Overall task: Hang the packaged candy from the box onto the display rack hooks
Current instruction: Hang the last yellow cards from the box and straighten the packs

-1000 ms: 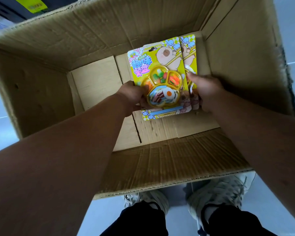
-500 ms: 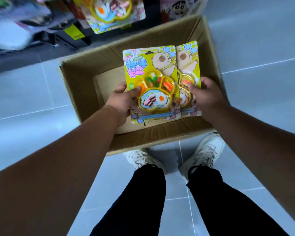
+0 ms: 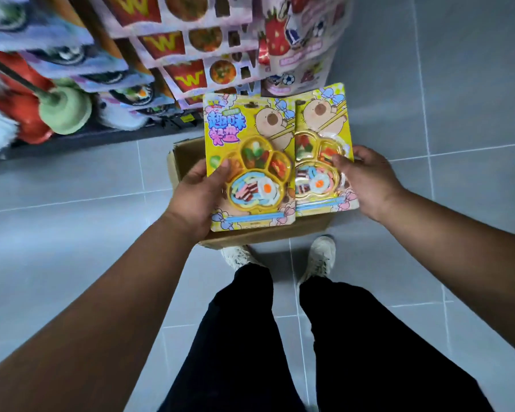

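Front candy pack (image 3: 250,162): blue and pink title, upper left of card, reads 趣味餐盘. Small print above the title is blurred.
Second candy pack (image 3: 324,129), beside it: title covered.
Hanging packs (image 3: 189,78) above it: yellow "W" on red, repeated.

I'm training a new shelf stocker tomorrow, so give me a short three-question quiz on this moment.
1. True or false: neither the left candy pack nor the right candy pack hangs among the displayed packs yet.
2. The left hand and right hand each grip one pack. Whose pack lies in front where the two overlap? A) the left hand's B) the right hand's C) they do not overlap
3. Missing word: the cardboard box stands on the tiled ____.
Key: 1 true; 2 A; 3 floor.
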`<action>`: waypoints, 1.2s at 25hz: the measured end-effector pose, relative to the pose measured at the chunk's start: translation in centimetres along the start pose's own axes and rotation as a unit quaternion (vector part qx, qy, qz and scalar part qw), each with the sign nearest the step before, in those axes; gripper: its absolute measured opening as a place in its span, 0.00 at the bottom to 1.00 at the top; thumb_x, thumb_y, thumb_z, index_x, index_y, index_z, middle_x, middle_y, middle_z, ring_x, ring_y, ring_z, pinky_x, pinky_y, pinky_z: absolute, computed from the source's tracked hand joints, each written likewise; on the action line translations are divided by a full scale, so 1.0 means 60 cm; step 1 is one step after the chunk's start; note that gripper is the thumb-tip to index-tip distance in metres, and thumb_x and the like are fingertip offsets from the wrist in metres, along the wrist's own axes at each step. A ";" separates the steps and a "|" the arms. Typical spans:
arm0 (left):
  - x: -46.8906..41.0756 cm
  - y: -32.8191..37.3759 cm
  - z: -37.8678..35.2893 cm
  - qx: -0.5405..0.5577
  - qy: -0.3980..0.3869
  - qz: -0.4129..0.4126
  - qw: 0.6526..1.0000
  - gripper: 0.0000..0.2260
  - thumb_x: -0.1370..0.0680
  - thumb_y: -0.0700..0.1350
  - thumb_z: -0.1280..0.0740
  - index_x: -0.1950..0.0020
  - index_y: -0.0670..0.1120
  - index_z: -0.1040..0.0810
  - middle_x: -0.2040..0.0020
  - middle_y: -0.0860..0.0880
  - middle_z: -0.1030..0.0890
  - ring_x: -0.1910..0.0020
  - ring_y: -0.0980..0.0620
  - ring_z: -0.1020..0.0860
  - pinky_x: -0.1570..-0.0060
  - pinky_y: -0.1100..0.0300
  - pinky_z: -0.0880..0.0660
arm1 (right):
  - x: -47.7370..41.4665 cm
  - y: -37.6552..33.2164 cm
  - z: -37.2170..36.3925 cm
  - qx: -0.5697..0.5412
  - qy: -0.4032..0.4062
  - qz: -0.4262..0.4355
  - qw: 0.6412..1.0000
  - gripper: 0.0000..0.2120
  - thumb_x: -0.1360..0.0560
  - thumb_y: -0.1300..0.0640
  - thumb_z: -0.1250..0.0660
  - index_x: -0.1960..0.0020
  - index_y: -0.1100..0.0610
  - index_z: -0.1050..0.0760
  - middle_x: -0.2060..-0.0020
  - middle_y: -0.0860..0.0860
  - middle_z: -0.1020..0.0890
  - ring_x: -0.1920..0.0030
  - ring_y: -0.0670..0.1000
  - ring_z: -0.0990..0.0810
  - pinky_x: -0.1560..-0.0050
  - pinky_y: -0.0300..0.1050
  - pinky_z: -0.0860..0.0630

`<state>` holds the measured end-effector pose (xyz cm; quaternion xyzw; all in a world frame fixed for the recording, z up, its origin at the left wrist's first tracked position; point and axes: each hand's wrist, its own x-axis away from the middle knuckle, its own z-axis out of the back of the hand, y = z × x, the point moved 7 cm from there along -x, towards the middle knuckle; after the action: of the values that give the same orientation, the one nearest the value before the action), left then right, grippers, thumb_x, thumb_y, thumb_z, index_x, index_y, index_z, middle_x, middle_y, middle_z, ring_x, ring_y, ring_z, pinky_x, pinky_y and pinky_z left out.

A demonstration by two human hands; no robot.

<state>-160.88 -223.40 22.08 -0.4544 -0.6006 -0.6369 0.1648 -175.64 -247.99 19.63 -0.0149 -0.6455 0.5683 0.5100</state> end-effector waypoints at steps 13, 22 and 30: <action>0.373 0.257 -0.082 0.017 0.007 -0.175 0.984 0.13 0.18 0.44 0.36 0.35 0.43 0.22 0.43 0.40 0.15 0.47 0.40 0.16 0.47 0.44 0.18 | 0.261 -0.329 0.131 -0.005 -0.042 0.134 0.990 0.04 0.22 0.59 0.32 0.48 0.58 0.21 0.61 0.48 0.13 0.61 0.50 0.13 0.60 0.46 0.18; 0.538 0.419 -0.138 0.038 -0.016 -0.277 0.960 0.17 0.25 0.47 0.33 0.37 0.46 0.21 0.43 0.41 0.15 0.46 0.39 0.16 0.48 0.42 0.18 | 0.385 -0.506 0.188 -0.052 -0.089 0.223 0.969 0.06 0.24 0.55 0.32 0.48 0.55 0.21 0.58 0.51 0.12 0.59 0.53 0.13 0.58 0.52 0.16; 0.605 0.574 -0.176 0.064 -0.061 -0.354 0.931 0.18 0.24 0.47 0.34 0.36 0.46 0.21 0.42 0.42 0.15 0.45 0.41 0.15 0.49 0.42 0.18 | 0.428 -0.686 0.190 -0.149 -0.085 0.289 0.942 0.04 0.22 0.61 0.34 0.50 0.56 0.21 0.57 0.54 0.12 0.60 0.55 0.13 0.61 0.53 0.16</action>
<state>-158.24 -228.59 72.89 -0.2385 -0.7708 -0.5853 -0.0796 -172.58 -255.35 68.85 -0.2287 -0.7317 0.5875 0.2592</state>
